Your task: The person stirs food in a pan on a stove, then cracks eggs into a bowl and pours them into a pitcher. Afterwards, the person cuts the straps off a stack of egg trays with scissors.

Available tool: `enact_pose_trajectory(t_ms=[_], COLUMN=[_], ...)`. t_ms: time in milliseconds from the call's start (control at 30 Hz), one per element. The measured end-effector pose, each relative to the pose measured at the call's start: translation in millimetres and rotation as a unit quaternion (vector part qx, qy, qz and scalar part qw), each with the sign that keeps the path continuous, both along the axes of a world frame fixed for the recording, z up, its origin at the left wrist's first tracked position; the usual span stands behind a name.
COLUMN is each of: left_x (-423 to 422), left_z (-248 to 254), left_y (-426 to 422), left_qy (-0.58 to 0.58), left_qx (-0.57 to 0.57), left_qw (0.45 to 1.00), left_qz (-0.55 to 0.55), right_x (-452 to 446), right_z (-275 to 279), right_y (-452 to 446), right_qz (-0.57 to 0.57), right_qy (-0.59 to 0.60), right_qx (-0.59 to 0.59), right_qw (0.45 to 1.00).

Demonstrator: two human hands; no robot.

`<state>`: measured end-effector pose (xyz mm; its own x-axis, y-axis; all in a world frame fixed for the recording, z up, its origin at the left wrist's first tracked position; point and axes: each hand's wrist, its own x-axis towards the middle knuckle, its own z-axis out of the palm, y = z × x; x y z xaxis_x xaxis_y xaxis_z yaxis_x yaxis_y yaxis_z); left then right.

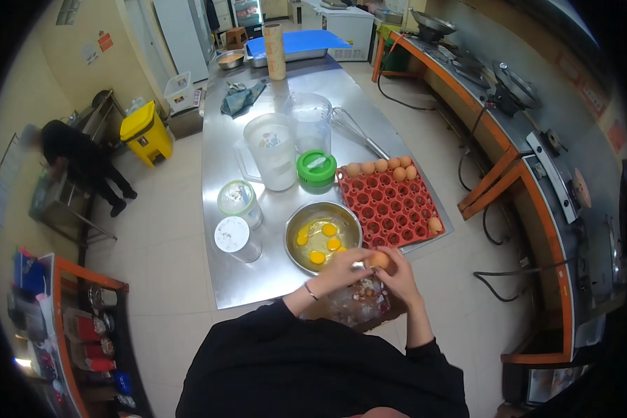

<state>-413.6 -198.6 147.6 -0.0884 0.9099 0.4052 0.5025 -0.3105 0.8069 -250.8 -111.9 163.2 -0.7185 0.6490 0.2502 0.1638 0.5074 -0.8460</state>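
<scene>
A brown egg (378,260) is held just past the front right rim of the metal bowl (288,245). My right hand (401,276) has its fingers around the egg, and my left hand (336,271) closes on it from the other side, partly over the bowl's rim. Several egg yolks (329,229) lie in clear egg white inside the bowl. The red egg tray (390,209) stands right behind, with several brown eggs (381,165) along its far edge and one at its near right corner. Beneath my hands a plastic-lined bin (350,306) holds broken eggshells.
Left of the bowl stand two lidded tubs (234,237). Two clear pitchers (270,157), a green-lidded container (316,169) and a whisk (361,134) lie beyond. A cloth (242,99) and a roll (275,52) sit farther back. A person (80,157) works at the left wall.
</scene>
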Motion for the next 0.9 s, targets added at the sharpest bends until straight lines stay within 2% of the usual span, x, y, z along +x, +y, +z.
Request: enact_pose_trajectory(t_ms=[100, 200, 233, 267, 300, 367, 400, 467, 533, 600, 667, 700, 767, 800, 900], left_x=[36.4, 48.6, 46.2, 41.5, 36.4, 17.1, 7.5, -11.8, -38.1, -89.0, -141.1, -171.4, -232.0, -261.0, -319.0], left_z=[-38.6, -54.6, -52.4, -46.5, -23.4, -1.0, 7.3, 22.6, 36.0, 51.6, 85.7, 98.4, 106.1, 95.4, 60.3], left_y=[7.2, 2.2, -1.9, -6.3, -13.7, -23.3, -29.8, -46.9, -65.5, -78.2, -82.2, -78.3, -61.0, -49.5, -13.7], left_qy=[0.01, 0.073, 0.111, 0.15, 0.133, 0.104, 0.09, 0.084, 0.116, 0.232, 0.122, 0.162, 0.229, 0.254, 0.277], left_qx=[-0.021, -0.038, -0.033, -0.029, -0.038, -0.01, 0.004, 0.04, 0.095, 0.169, 0.169, 0.162, 0.12, 0.085, -0.057], left_qw=[0.999, 0.995, 0.992, 0.987, 0.99, 0.994, 0.996, 0.993, 0.976, 0.915, 0.896, 0.885, 0.874, 0.873, 0.879], left_qz=[-0.04, -0.057, -0.055, -0.05, -0.037, -0.011, 0.002, 0.077, 0.16, 0.283, 0.392, 0.405, 0.412, 0.407, 0.384], right_x=[47.7, 67.9, 71.1, 64.2, 52.3, 21.3, 3.0, -35.8, -70.1, -88.4, -96.3, -99.3, -99.9, -101.4, -107.1], right_z=[-29.5, -87.6, -98.0, -98.5, -98.4, -110.8, -109.1, -103.0, -98.5, -103.0, -119.0, -135.2, -108.1, -96.7, -64.4], right_y=[-6.4, -6.7, -7.3, -8.7, -12.8, -19.2, -23.7, -29.6, -35.1, -36.6, -33.1, -24.4, -14.9, -7.7, 31.0], right_qz=[-0.047, -0.069, -0.08, -0.079, -0.076, -0.038, -0.041, -0.045, -0.087, -0.11, -0.115, -0.134, -0.135, -0.149, -0.086], right_qy=[-0.075, -0.104, -0.163, -0.139, -0.113, -0.02, 0.002, 0.042, 0.045, 0.055, 0.071, 0.07, 0.04, 0.021, 0.019], right_qx=[-0.145, -0.014, 0.159, 0.071, -0.019, -0.246, -0.362, -0.573, -0.553, -0.533, -0.514, -0.542, -0.529, -0.521, -0.464], right_qw=[0.985, 0.992, 0.97, 0.985, 0.99, 0.968, 0.931, 0.817, 0.828, 0.837, 0.847, 0.827, 0.837, 0.84, 0.881])
